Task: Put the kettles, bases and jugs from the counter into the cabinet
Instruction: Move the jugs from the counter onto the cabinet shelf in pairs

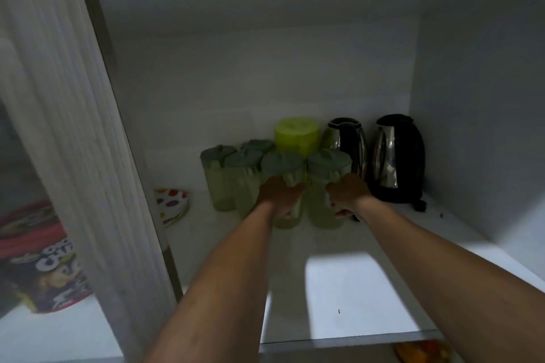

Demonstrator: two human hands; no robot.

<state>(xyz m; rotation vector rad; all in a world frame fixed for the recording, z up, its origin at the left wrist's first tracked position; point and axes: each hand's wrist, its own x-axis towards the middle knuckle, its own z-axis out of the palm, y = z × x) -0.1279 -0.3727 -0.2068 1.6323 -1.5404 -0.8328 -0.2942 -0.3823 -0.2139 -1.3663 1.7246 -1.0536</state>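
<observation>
Inside the dim white cabinet, both my arms reach to the back of the shelf [339,289]. My left hand [281,196] grips a pale green jug [282,163] with a grey-green lid. Beside it, my right hand [349,194] grips a second such jug [328,165]. Both jugs stand upright on the shelf. Three more of the same jugs [219,177] stand to the left, and a bright yellow-green jug [296,132] is behind. Two steel and black kettles [348,141] [398,153] stand at the right, the right one on a black base [395,196].
A stack of polka-dot paper plates [172,205] lies at the shelf's left. The cabinet's white divider panel [97,171] rises on the left, with a cereal box [47,262] beyond it. The right wall [477,127] is close to the kettles. Something orange [421,352] shows below the shelf edge.
</observation>
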